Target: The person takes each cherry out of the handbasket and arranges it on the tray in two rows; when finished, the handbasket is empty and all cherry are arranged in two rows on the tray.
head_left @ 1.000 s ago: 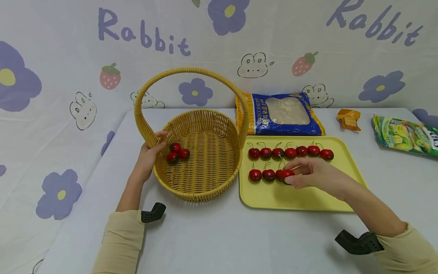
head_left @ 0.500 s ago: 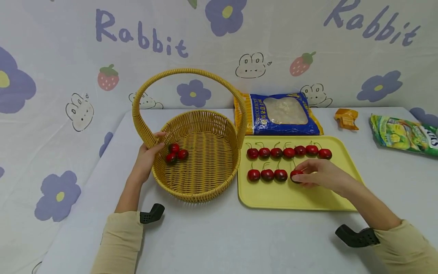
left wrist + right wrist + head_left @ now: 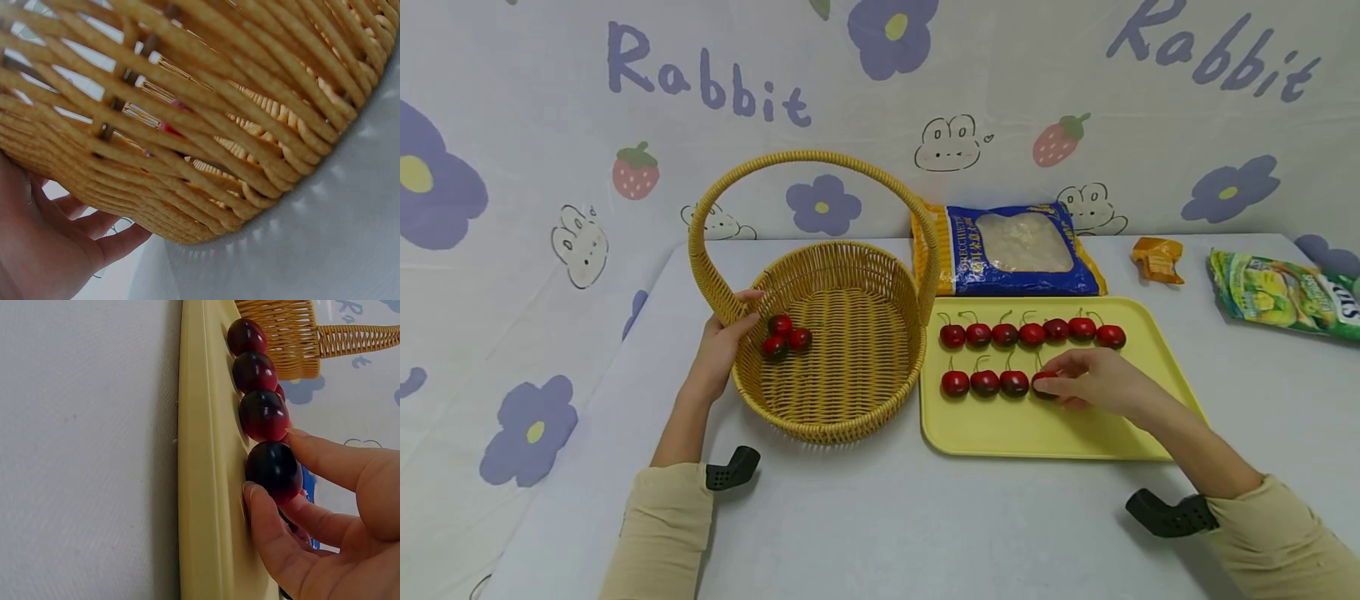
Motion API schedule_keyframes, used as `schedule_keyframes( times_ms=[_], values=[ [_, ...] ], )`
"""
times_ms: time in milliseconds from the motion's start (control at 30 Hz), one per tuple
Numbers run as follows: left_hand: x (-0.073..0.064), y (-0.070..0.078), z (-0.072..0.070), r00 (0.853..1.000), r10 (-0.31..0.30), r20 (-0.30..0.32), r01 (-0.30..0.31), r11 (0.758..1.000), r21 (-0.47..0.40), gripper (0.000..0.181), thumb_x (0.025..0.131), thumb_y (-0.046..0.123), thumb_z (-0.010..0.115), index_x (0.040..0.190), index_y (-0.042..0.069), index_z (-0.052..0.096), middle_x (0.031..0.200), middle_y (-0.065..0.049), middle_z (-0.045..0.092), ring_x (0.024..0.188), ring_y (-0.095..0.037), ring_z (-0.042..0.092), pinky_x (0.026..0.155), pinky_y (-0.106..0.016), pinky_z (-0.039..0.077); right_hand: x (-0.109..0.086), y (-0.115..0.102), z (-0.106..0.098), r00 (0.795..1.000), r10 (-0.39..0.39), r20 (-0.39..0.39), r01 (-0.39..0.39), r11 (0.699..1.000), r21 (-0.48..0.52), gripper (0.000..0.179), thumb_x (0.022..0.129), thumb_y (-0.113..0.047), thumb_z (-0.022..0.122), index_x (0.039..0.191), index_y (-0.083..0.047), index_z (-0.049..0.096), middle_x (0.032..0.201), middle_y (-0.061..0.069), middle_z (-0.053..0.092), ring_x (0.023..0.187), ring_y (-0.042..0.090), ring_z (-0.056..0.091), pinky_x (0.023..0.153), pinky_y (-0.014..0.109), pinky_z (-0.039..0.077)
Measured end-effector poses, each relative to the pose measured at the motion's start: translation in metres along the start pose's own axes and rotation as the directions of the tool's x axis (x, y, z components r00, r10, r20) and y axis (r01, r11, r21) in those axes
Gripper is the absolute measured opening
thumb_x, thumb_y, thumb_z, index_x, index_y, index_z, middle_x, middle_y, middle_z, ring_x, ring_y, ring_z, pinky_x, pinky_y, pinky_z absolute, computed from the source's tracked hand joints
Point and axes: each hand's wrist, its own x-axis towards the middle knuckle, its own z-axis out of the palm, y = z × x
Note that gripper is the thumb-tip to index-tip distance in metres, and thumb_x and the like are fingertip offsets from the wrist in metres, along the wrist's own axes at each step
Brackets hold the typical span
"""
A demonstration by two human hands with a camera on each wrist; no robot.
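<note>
My left hand [image 3: 721,346] grips the left rim of a yellow wicker basket [image 3: 831,429], at the foot of its tall arched handle. In the left wrist view the fingers reach along the woven side. Three dark red cherries [image 3: 780,335] lie inside the basket at its left. On the yellow tray [image 3: 985,437], my right hand [image 3: 1097,383] pinches a cherry [image 3: 274,470] between thumb and fingers, at the right end of the front row. That cherry's stem points up. Several stemmed cherries [image 3: 1031,335] form a row behind, and three cherries [image 3: 985,383] stand left of the held one.
A blue and yellow pasta bag [image 3: 1026,250] lies behind the tray against the patterned cloth backdrop. Farther right are a small orange packet [image 3: 1158,260] and a green snack bag [image 3: 1285,292]. White cloth covers the table [image 3: 925,533].
My right hand has moved right and down with the cherry, from overlapping the third cherry to the right end of the front row. My left hand has stayed on the basket.
</note>
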Motion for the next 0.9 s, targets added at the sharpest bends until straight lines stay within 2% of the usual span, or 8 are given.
schedule_keyframes(
  times_ms=[233,900],
  values=[
    [0.0003,-0.0004,-0.0002,1.0,0.009,-0.002,-0.009,1.0,-0.001,0.04,0.101,0.011,0.043,0.139,-0.002,0.041,0.145,-0.014,0.035,0.136,-0.023,0.027,0.109,-0.042,0.019,-0.0007,-0.0002,-0.0005,1.0,-0.003,-0.003,0.003,0.999,0.05,0.052,0.089,-0.039,0.067,0.12,0.001,0.058,0.1,0.008,0.062,0.08,0.018,0.059,0.071,0.028,0.05],
    [0.0009,-0.001,0.0001,1.0,-0.009,-0.002,0.009,1.0,0.002,0.04,0.101,0.011,0.043,0.139,0.0,0.041,0.147,-0.014,0.034,0.136,-0.023,0.026,0.11,-0.042,0.019,-0.0031,-0.0001,0.0006,1.0,-0.001,0.006,0.0,0.995,0.095,0.049,0.09,-0.036,0.066,0.12,0.002,0.057,0.103,0.009,0.061,0.082,0.018,0.06,0.073,0.027,0.051]
  ],
)
